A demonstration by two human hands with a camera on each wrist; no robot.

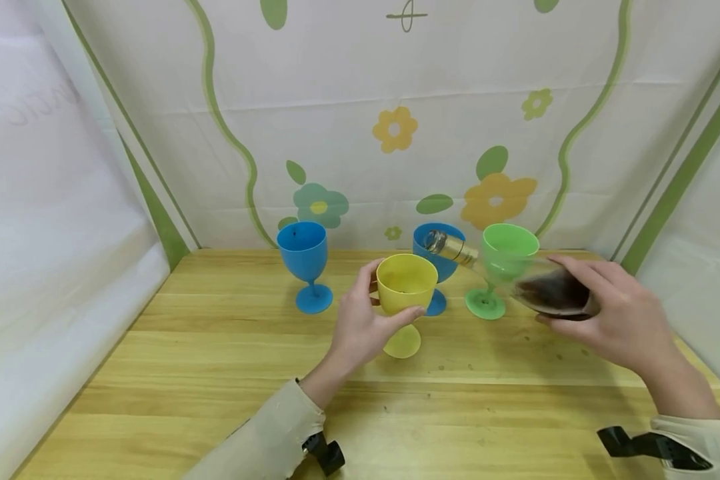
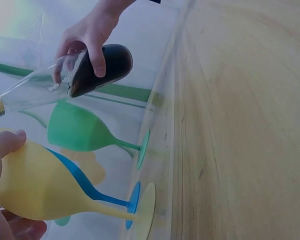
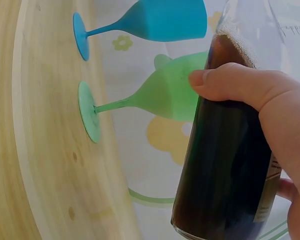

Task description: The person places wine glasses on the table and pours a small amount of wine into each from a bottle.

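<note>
My left hand [image 1: 366,320] grips the bowl of a yellow goblet [image 1: 407,283], thumb on the near side and fingers round the far side. In the right hand [image 1: 627,317] I hold a clear glass bottle [image 3: 225,165] round its body, part full of dark liquid. The bottle is tilted well over, its mouth [image 1: 435,241] pointing left, above and right of the yellow goblet's rim. The dark liquid lies toward the base, with froth at its edge. Behind the bottle a green goblet [image 2: 77,127] stands upright, partly covered by it in the head view.
One blue goblet [image 1: 303,253] stands at the back left. Another blue goblet [image 1: 435,303] is behind the yellow one. Small drops [image 1: 559,357] dot the wooden table [image 1: 216,400]. A white cloth with flower prints [image 1: 312,80] hangs behind, with white sheets on both sides.
</note>
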